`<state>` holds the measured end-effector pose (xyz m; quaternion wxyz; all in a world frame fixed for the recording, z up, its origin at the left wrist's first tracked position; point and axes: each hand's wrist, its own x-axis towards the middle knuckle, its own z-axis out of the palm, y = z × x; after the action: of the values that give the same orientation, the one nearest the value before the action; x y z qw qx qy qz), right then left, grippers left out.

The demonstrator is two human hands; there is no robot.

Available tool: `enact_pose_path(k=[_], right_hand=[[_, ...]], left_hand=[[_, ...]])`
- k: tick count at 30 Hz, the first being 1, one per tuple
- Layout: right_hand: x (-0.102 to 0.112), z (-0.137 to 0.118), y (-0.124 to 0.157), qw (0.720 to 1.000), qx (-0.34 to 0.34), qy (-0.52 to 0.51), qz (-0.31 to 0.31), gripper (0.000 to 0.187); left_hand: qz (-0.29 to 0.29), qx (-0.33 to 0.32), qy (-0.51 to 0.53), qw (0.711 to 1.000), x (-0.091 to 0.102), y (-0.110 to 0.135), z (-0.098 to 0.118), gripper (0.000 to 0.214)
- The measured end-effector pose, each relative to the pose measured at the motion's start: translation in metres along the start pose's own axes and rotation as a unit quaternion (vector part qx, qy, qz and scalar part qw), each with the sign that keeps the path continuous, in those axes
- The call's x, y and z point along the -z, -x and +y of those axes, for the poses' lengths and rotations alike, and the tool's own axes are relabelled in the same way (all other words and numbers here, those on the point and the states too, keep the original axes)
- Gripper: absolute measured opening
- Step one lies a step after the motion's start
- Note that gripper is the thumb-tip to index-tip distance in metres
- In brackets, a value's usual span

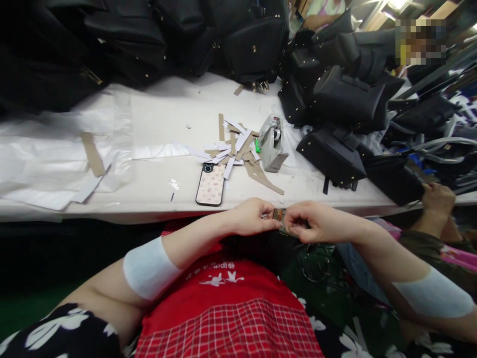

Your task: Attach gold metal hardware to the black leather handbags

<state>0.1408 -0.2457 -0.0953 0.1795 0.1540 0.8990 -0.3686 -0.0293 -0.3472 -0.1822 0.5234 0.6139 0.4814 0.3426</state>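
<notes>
At the table's front edge, a small gold-brown rectangular piece [278, 214] is between my two hands, too small and partly covered for me to tell its kind. My left hand [254, 217] pinches it from the left with thumb and fingers. From the right, my right hand [311, 220] is closed with its fingertips at the piece's other side. Just beyond my hands, strips of brown and white card [238, 146] lie in a loose heap. A phone in a patterned case [210, 186] rests beside them.
Black bags [246, 47] are piled along the back, with more black bags [335, 154] at the right. A grey pouch [273, 144] stands by the card strips. White sheeting [67, 149] covers the table's left. At far right is another person's hand [438, 201] by a bag.
</notes>
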Motion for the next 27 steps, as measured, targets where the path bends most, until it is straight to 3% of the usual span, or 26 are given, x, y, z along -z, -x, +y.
enact_pose_path(k=[6,8,11,15,18,22,27], right_hand=[[-0.007,-0.002,-0.001,0.995,-0.018,-0.061,0.077,0.009],[-0.013,-0.006,-0.003,0.994,-0.02,-0.02,0.103,0.008],[-0.026,-0.012,-0.007,0.979,-0.005,0.107,0.172,0.008],[-0.037,-0.015,-0.012,0.954,0.015,0.188,0.231,0.007],[-0.035,-0.009,-0.008,0.952,0.008,0.137,0.273,0.009],[-0.03,0.009,-0.003,0.928,-0.028,0.09,0.36,0.013],[-0.034,0.031,-0.014,0.95,-0.072,-0.077,0.293,0.033]], left_hand=[[0.037,-0.001,-0.06,0.998,-0.001,-0.001,0.002,0.031],[0.082,0.012,-0.139,0.987,-0.005,-0.001,0.005,0.024],[0.155,0.016,-0.291,0.944,-0.013,0.0,0.01,0.021],[0.156,0.01,-0.38,0.912,-0.024,-0.002,0.011,0.018],[0.144,0.002,-0.415,0.898,-0.027,-0.003,0.007,0.02],[0.115,-0.008,-0.448,0.886,-0.024,-0.004,0.001,0.022],[0.096,0.005,-0.445,0.89,-0.021,-0.007,0.0,0.021]])
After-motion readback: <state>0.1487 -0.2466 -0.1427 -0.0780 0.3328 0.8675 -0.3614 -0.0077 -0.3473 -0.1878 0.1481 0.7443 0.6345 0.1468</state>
